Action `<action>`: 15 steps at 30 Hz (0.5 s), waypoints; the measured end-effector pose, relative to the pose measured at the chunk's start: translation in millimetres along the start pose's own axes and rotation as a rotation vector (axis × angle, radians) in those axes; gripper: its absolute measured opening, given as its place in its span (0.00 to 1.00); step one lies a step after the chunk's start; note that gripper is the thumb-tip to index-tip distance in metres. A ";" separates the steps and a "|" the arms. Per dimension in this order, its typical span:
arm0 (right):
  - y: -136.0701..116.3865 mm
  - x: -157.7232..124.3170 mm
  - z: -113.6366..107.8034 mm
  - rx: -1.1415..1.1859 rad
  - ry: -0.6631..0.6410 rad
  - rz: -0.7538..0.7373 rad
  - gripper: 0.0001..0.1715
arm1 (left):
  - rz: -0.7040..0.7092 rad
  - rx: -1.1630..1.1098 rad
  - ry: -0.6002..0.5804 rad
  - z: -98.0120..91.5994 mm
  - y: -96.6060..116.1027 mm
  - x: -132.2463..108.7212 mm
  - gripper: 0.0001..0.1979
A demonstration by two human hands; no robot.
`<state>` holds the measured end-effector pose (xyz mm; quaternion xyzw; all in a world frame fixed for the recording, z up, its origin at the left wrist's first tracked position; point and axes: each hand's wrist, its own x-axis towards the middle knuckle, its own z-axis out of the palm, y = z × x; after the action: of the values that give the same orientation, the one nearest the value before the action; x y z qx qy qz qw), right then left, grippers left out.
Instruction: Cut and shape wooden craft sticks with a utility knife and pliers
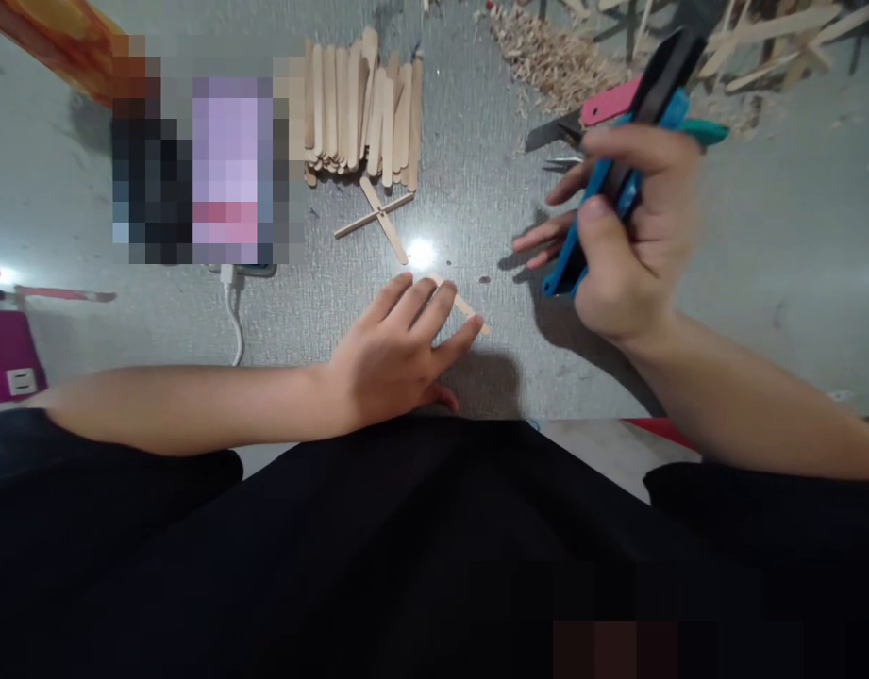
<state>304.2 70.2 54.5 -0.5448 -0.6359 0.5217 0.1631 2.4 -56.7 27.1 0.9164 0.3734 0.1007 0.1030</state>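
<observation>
My left hand [398, 349] lies palm down near the table's front edge, its fingers spread. Several of its fingertips touch a flat wooden craft stick [463, 304] on the table, partly covered by the fingers. My right hand [636, 236], raised on the right, is closed around a blue-and-black hand tool [622, 179] held at a slant; its exact kind is unclear. Beyond my left hand, two crossed craft sticks [381, 210] form an X. Further back lies a pile of craft sticks [363, 113].
Wood shavings [547, 57] and loose stick pieces [780, 47] cover the back right. Near them lies a pink-handled tool [608, 102], partly hidden. A blurred-out phone [225, 170] with a white cable [232, 321] stands left. A purple box [9, 356] sits far left.
</observation>
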 end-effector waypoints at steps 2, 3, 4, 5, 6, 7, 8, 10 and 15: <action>-4.2 -6.5 8.3 0.140 0.218 -0.202 0.49 | -0.017 -0.050 0.021 7.2 -8.1 1.3 0.57; -5.8 -8.7 13.2 0.175 0.169 -0.197 0.48 | -0.025 -0.084 0.040 10.8 -12.8 1.9 0.58; -6.2 -9.3 17.7 0.180 0.156 -0.180 0.46 | -0.026 -0.116 0.063 14.0 -17.5 2.4 0.59; -5.1 -8.1 21.3 0.177 0.186 -0.197 0.45 | -0.018 -0.139 0.083 16.6 -21.9 2.8 0.60; -2.2 -5.2 23.9 0.176 0.223 -0.237 0.43 | -0.009 -0.150 0.089 18.3 -25.6 3.2 0.61; 2.7 -1.0 25.5 0.175 0.278 -0.300 0.38 | 0.000 -0.153 0.081 19.2 -28.5 3.7 0.62; 8.9 3.8 26.3 0.160 0.318 -0.403 0.32 | 0.006 -0.148 0.060 19.3 -30.7 4.3 0.62; 23.2 12.4 26.8 0.110 0.424 -0.632 0.21 | 0.008 -0.128 0.003 17.4 -33.1 6.2 0.62; 41.9 8.4 32.0 -0.046 0.396 -0.862 0.29 | -0.032 -0.109 -0.035 12.8 -35.1 11.8 0.58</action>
<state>298.3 56.1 3.3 -0.3236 -0.7722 0.2782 0.4708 -9.3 -25.2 6.9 0.9050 0.3800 0.1031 0.1608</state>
